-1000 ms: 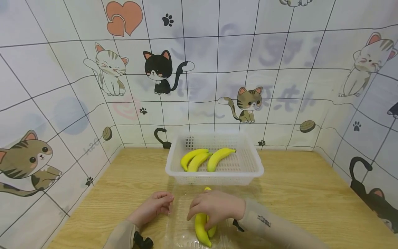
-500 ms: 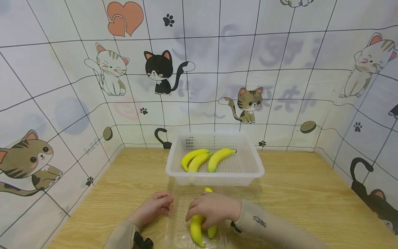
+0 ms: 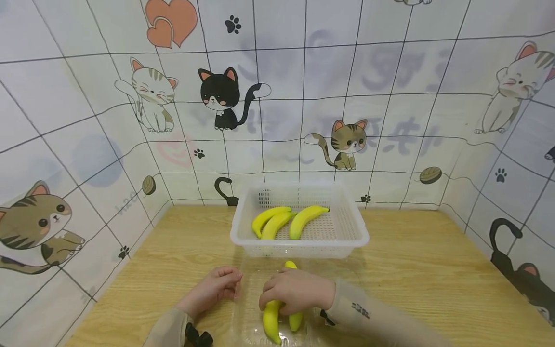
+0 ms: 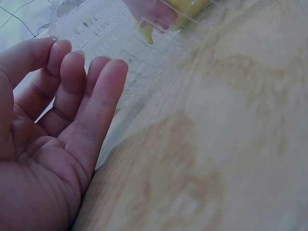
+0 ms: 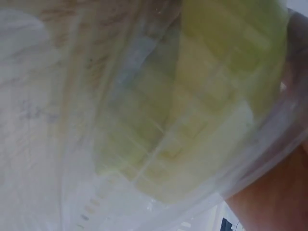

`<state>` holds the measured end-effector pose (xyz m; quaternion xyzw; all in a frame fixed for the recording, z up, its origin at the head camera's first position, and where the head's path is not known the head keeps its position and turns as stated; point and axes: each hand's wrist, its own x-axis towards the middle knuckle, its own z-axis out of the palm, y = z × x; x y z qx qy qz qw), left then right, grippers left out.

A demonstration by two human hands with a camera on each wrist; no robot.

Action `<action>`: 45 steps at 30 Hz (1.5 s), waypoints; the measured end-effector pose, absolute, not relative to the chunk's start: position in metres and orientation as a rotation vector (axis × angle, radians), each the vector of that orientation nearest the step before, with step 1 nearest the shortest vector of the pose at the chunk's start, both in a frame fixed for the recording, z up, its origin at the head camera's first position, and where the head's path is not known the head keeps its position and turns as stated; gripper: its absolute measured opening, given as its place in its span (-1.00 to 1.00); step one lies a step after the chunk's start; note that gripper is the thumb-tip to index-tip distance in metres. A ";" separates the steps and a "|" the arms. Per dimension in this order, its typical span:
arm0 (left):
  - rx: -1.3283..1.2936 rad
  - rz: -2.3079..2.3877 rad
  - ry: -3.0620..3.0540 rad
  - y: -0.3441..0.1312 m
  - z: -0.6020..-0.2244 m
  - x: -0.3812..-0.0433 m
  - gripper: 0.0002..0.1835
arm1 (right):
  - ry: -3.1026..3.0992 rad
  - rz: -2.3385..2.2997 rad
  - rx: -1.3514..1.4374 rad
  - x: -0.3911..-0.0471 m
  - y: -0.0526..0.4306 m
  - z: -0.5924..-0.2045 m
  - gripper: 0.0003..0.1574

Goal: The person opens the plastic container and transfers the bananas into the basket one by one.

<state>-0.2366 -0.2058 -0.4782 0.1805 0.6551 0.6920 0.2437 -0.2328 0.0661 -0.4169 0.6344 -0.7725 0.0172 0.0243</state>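
Note:
A clear plastic container (image 3: 250, 313) lies on the table with two yellow bananas in it. My left hand (image 3: 213, 290) pinches its left edge between thumb and index finger; the left wrist view shows the thin clear rim (image 4: 54, 21) at those fingertips. Reaching in from the right, my right hand (image 3: 299, 291) grips the left banana (image 3: 271, 323), covering its upper part. The other banana (image 3: 296, 321) lies just to the right, partly under the same hand. Through the clear wall, the right wrist view shows blurred yellow banana (image 5: 211, 96).
A white perforated basket (image 3: 299, 243) stands just behind the container, with three bananas (image 3: 305, 221) at its left and middle. Wood table (image 3: 416, 270) extends to both sides. A cat-patterned wall covering (image 3: 282, 120) encloses the back and sides.
The left banana has shifted left inside the container with my right hand, opening a gap from the other banana. My left hand stays at the container's edge.

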 end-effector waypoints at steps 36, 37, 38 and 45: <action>0.506 1.901 1.768 -0.207 -0.479 -0.239 -0.73 | -1.890 0.407 1.923 -0.226 0.090 -0.382 -0.51; 0.509 1.902 1.766 -0.207 -0.479 -0.239 -0.73 | -1.897 0.411 1.914 -0.225 0.092 -0.380 -0.50; 0.509 1.904 1.763 -0.207 -0.479 -0.238 -0.73 | -1.903 0.419 1.909 -0.225 0.094 -0.378 -0.50; 0.511 1.913 1.748 -0.208 -0.479 -0.238 -0.73 | -1.910 0.450 1.866 -0.226 0.105 -0.368 -0.47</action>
